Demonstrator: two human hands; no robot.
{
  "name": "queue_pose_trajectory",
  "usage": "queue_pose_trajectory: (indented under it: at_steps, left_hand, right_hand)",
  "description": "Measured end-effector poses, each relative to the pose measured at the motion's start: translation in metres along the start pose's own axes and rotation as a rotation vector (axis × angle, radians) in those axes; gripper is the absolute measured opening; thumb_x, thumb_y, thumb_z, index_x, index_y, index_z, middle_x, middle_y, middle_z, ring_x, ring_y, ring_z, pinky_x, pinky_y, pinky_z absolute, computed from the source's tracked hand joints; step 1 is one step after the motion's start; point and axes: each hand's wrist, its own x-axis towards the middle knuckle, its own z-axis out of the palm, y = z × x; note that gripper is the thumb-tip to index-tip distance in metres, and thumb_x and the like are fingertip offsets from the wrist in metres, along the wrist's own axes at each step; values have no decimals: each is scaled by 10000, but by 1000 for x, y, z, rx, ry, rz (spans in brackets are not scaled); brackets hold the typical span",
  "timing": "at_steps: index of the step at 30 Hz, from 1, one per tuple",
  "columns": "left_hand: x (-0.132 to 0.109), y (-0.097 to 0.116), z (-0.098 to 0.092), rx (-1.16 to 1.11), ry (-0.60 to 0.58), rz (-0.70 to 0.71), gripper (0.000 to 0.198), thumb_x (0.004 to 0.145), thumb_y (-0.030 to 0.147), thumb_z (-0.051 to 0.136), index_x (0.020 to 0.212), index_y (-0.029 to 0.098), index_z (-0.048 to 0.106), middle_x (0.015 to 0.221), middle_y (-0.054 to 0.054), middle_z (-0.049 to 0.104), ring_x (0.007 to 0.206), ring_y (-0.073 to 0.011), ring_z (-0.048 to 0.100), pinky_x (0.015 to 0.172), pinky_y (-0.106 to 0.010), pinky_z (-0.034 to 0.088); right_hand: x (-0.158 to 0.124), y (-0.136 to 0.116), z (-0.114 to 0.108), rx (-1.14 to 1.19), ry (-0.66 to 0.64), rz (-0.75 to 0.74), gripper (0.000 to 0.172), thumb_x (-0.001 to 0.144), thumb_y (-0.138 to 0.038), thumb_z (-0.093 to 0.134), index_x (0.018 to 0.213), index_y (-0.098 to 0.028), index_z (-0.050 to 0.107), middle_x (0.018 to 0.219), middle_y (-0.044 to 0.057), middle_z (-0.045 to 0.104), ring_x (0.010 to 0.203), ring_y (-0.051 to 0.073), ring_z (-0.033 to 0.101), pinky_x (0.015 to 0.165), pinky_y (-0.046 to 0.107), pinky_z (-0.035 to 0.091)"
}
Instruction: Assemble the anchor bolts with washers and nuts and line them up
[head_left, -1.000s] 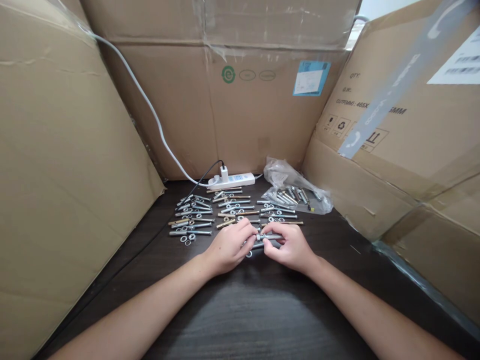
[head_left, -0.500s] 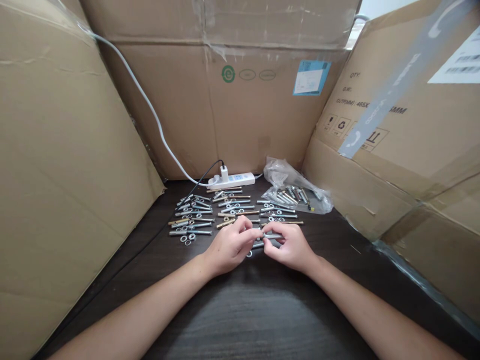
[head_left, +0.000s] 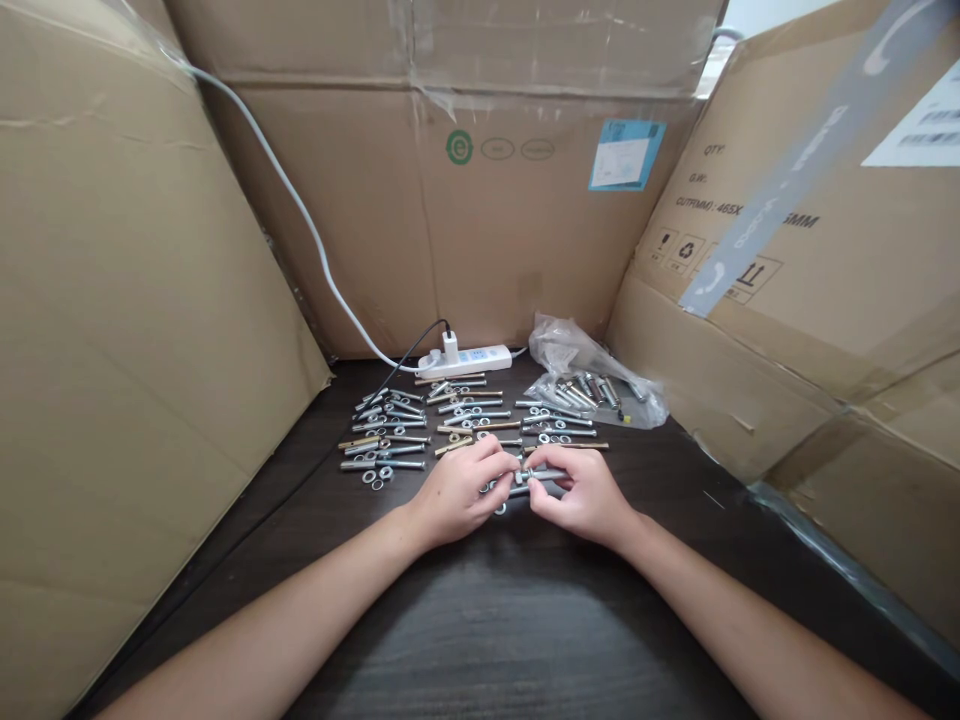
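My right hand [head_left: 581, 490] pinches a silvery metal expansion bolt [head_left: 551, 474] between thumb and fingers, its nut [head_left: 523, 477] pointing left. Just left of that nut is my left hand [head_left: 469, 490], thumb and forefinger curled but apart, their tips close to the nut. Whether they touch it is hard to see. Below the hands another bolt [head_left: 517, 491] lies on the table, with a washer [head_left: 500, 508] near it. Several bolts, sleeves, nuts and washers [head_left: 386, 463] lie in rows beyond my hands, some partly hidden by my fingers.
A clear plastic bag [head_left: 559, 345] with several bolts lies at the back right. Behind the rows sits a white power strip [head_left: 487, 358] with a plug and a black cable [head_left: 285, 495] trailing left. Cardboard boxes [head_left: 510, 240] wall in the dark table [head_left: 480, 620] on three sides.
My left fingers have drawn back slightly left and opened from the bolt's end, so the nut shows more plainly. My right hand keeps its pinch on the bolt.
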Motion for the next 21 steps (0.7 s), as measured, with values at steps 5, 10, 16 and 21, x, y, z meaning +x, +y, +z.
queue_pose_trajectory:
  at_steps: [5,10,16,21]
  left_hand:
    - [0,1,0,18,10,-19,169,920,218,406,924,181,571,838,-22,523,749,-140,509,694,-252,415]
    - [-3,0,3,-26,141,63,234,895,177,452,1113,213,527,912,-31,490,775,-130,503,694,-240,424]
    - [-5,-2,4,38,110,109,229,896,161,445,1079,232,563,893,-26,473,740,-119,488,650,-228,403]
    - [-3,0,3,17,82,70,216,914,181,417,1080,215,551,899,-34,513,770,-134,517,685,-245,417]
  right_hand:
    - [0,0,0,4,4,-6,108,707,-192,584,799,-172,636,657,-15,626,515,91,537,492,170,436]
    - [1,-1,-2,-11,18,-17,102,705,-191,587,790,-172,640,647,-17,622,507,89,526,492,172,425]
    - [1,0,-3,-30,15,-22,95,703,-190,585,780,-172,637,642,-16,620,505,88,523,490,171,417]
    - [2,0,-4,-42,8,-31,96,708,-199,587,783,-172,640,653,-11,628,519,94,530,498,177,421]
